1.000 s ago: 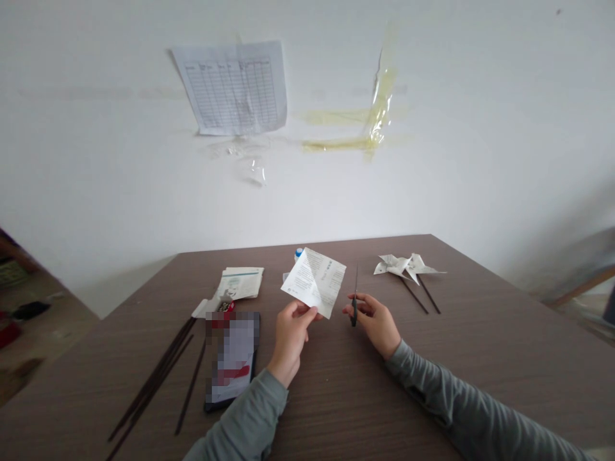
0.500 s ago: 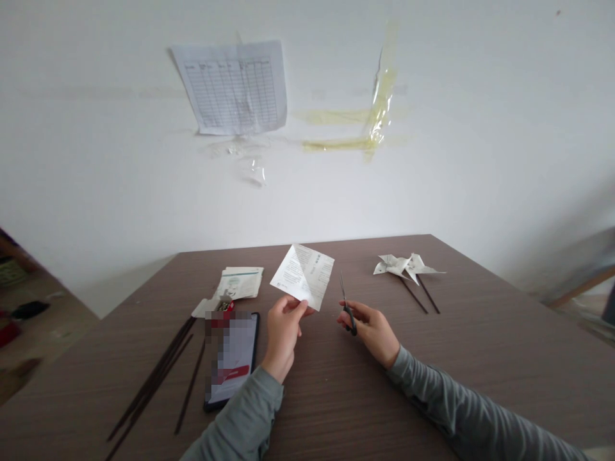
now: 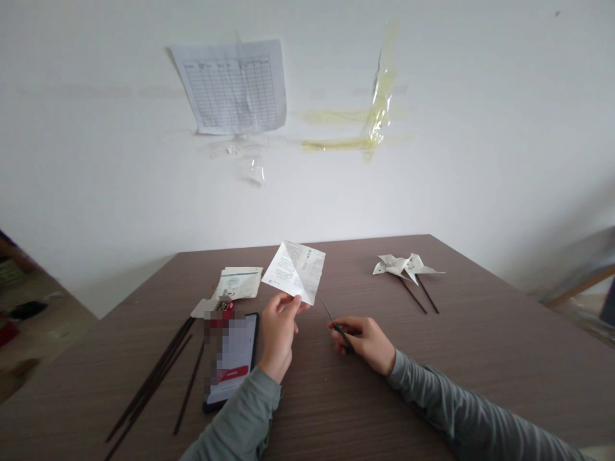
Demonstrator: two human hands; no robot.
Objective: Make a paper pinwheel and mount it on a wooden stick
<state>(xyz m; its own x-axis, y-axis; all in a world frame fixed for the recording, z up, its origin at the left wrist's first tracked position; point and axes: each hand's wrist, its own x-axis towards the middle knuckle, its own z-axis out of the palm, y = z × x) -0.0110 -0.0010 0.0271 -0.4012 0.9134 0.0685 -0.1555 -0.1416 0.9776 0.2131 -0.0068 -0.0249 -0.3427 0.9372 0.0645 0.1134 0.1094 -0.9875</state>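
Observation:
Between the thumb and fingers of my left hand is a printed square of paper, pinched at its lower corner and held above the table. A diagonal crease runs across it. My right hand grips a pair of small dark-handled scissors by the finger loops. Their thin blades look closed and point up and left, just short of the paper's lower corner. To the right lie two paper pinwheels on dark sticks.
A phone lies left of my left hand. Beyond it are a small red box and a stack of printed paper squares. Several dark sticks lie at the left on the brown table. A wall rises behind.
My left hand has shifted the paper slightly left and up. My right hand has lowered a little, and the scissors have tilted from nearly upright toward the left.

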